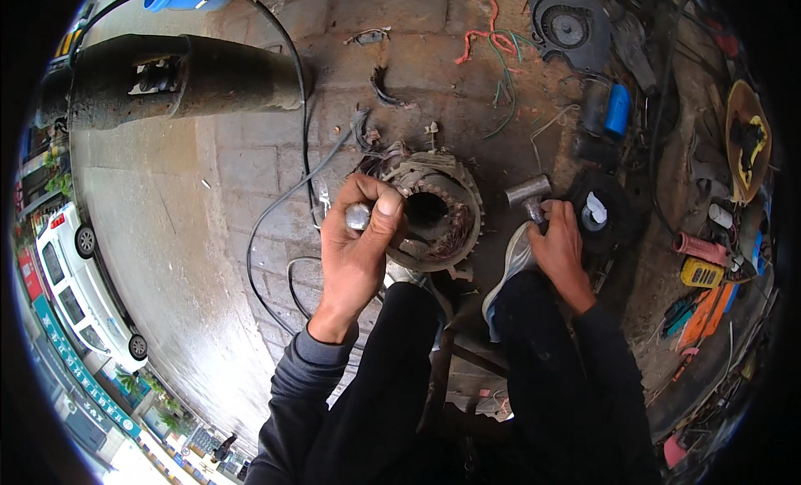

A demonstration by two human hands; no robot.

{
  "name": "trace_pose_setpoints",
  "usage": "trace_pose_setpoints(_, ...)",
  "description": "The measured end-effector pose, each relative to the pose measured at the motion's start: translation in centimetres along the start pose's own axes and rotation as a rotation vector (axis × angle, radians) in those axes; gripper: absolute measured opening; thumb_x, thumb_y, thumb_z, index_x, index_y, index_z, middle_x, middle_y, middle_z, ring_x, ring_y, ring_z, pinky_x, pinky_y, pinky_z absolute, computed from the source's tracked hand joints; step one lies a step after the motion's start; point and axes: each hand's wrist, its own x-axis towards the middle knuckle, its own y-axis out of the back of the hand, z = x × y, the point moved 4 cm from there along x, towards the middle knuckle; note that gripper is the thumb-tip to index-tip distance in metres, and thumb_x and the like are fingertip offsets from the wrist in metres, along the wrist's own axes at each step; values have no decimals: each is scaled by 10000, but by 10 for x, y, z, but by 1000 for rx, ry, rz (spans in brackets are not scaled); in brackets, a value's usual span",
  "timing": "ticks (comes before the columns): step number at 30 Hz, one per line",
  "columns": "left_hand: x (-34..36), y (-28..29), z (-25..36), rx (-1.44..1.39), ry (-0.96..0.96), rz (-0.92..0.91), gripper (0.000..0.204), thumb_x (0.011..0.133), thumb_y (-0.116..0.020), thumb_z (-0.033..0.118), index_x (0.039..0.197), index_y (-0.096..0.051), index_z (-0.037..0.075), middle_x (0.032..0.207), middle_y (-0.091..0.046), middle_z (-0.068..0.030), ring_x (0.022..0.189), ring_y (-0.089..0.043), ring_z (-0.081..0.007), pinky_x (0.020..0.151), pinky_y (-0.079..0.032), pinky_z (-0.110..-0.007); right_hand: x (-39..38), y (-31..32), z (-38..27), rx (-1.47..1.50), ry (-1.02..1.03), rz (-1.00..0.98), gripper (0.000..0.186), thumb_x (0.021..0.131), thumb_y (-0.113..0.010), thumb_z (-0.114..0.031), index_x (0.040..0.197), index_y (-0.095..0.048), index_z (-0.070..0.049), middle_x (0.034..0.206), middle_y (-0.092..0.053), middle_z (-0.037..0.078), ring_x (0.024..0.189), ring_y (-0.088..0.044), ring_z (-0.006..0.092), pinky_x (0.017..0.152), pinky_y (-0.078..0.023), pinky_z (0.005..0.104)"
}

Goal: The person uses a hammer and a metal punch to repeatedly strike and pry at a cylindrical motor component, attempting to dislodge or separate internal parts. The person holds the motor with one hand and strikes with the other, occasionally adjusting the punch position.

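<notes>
Upright on the ground between my feet stands a motor stator (465, 193), a ribbed metal housing with a dark round bore and torn copper windings inside. My left hand (359, 234) is closed at the stator's left rim, wrapped round a metal bar (359, 216). Only the bar's rounded, shiny end shows above the fist; its other end is hidden. To the right of the stator, my right hand (561, 247) grips the short handle of a hammer (529, 190). The hammer's cylindrical steel head lies just beyond my right shoe, apart from the stator.
Black cable (305, 134) loops along the left of the stator, near a big dark pipe (225, 76). Red and green wire scraps (494, 42) lie beyond. At right are a black fan cover (569, 26), a blue cylinder (617, 109) and scattered tools. A white van (79, 285) stands far left.
</notes>
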Motion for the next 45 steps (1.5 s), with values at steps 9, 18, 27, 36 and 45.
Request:
trace_pose_setpoints(9, 4, 1, -6, -17, 0, 7, 251, 1061, -637, 253, 955, -545, 44, 817, -546, -13, 662, -466, -95, 618, -389, -256, 7, -3, 15, 12, -197, -173, 467, 834, -791, -231, 1176, -573, 0, 1209, -640, 246, 1116, -625, 474, 924, -508, 528)
trace_pose_setpoints(18, 4, 0, -8, -37, -13, -69, 244, 1046, -672, 251, 960, -588, 38, 849, -581, 14, 705, -503, -53, 635, -405, -212, 10, -1, 12, 17, -220, -209, 473, 836, -784, -226, 1187, -565, 5, 1221, -639, 257, 1136, -617, 482, 938, -503, 528)
trace_pose_setpoints(27, 1, 2, -6, 131, -12, -57, 269, 1049, -656, 258, 938, -560, 32, 822, -552, -5, 689, -478, -79, 631, -385, -233, 9, -4, 15, 28, -209, -206, 477, 837, -779, -221, 1193, -555, 4, 1236, -633, 255, 1149, -613, 477, 952, -498, 524)
trace_pose_setpoints(36, 6, -7, -7, 101, 17, -26, 259, 1060, -639, 254, 943, -540, 45, 804, -528, -1, 663, -441, -79, 624, -375, -243, 12, 1, 10, 24, -220, -223, 480, 833, -784, -224, 1193, -560, 2, 1241, -637, 258, 1155, -616, 475, 961, -502, 513)
trace_pose_setpoints(45, 7, -7, -9, 90, 10, -46, 277, 1059, -642, 275, 941, -536, 48, 810, -545, 2, 673, -457, -75, 620, -375, -239, 16, -5, 21, 64, -204, -213, 435, 840, -767, -215, 1162, -581, 12, 1051, -683, 247, 1033, -657, 469, 882, -527, 506)
